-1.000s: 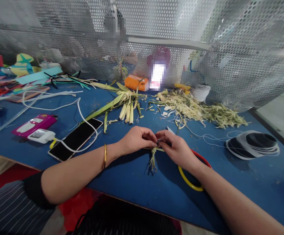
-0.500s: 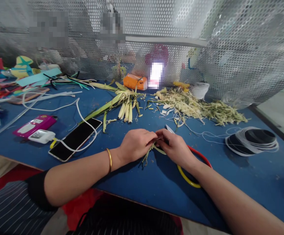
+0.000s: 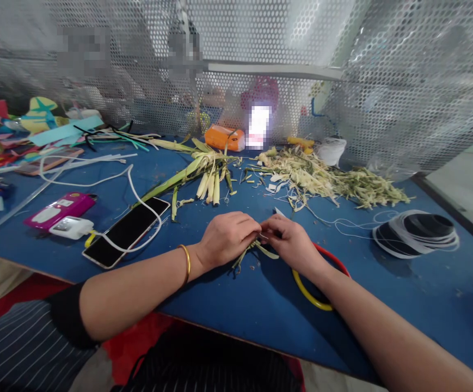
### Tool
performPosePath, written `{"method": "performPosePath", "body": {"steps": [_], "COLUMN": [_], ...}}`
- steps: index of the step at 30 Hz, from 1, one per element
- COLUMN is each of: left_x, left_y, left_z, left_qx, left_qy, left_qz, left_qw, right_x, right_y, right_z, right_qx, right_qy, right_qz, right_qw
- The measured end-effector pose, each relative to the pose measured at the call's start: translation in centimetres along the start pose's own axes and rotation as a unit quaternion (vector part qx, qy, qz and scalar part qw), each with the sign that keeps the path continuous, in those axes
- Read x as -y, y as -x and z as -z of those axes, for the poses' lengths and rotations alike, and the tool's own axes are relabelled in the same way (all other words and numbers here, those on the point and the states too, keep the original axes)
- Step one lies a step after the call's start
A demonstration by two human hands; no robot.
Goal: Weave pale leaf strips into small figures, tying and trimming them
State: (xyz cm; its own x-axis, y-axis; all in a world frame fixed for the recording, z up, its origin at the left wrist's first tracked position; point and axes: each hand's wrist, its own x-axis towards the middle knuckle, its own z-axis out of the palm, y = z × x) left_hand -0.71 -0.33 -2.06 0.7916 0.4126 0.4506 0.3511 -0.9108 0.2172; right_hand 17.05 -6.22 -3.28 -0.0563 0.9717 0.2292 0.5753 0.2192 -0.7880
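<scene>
At the far left of the blue table top (image 3: 220,310) lie a flat pink rectangular device (image 3: 59,208) and a small white plastic charger (image 3: 72,227). Just right of them is a black glass-fronted smartphone (image 3: 127,231) with a white cable (image 3: 136,190) looped over it. Near the middle, the left hand (image 3: 228,239), a gold bangle (image 3: 186,264) on its wrist, is curled closed, fingertips pinching a small bundle of pale green leaf strips (image 3: 247,253). The bundle sits between both sets of fingertips, its frayed end poking out near and left below the left hand, just over the table. The right hand (image 3: 292,245) meets it, thumb and fingers nipped on the bundle's right end. Under the right wrist lies a red and yellow plastic ring (image 3: 310,295). Farther right are a heap of shredded pale leaf scraps (image 3: 334,179) and a black and white coil of flat band (image 3: 418,231).
</scene>
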Motion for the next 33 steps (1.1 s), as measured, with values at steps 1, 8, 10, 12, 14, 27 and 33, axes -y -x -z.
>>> {"method": "performPosePath", "body": {"steps": [1,8,10,12,14,27,33], "left_x": [0.0,0.1,0.3,0.5,0.9,1.4,1.1], "left_y": [0.0,0.0,-0.2,-0.3,-0.5,-0.7,-1.1], "left_z": [0.1,0.4,0.6,0.8,0.8,0.1,0.7], "left_qx": [-0.002,-0.033,-0.035,-0.033,-0.029,0.037,0.013], "left_qy": [0.004,0.059,0.082,0.104,0.108,0.184,0.467], "left_qz": [0.001,0.048,0.079,0.123,0.175,0.263,0.299], "left_qw": [1.000,0.997,0.993,0.986,0.978,0.946,0.832], "right_x": [0.0,0.4,0.6,0.7,0.9,1.5,1.6], "right_y": [0.0,0.1,0.1,0.1,0.1,0.3,0.1], "right_z": [0.0,0.4,0.6,0.9,1.2,1.1,1.2], "right_qx": [-0.004,-0.013,-0.019,-0.020,-0.016,0.104,0.094], "right_qy": [0.001,-0.003,0.013,0.031,0.051,-0.154,-0.261], "right_qz": [-0.002,0.001,0.015,0.025,0.031,0.028,-0.078], "right_qw": [1.000,1.000,1.000,0.999,0.998,0.982,0.958]}}
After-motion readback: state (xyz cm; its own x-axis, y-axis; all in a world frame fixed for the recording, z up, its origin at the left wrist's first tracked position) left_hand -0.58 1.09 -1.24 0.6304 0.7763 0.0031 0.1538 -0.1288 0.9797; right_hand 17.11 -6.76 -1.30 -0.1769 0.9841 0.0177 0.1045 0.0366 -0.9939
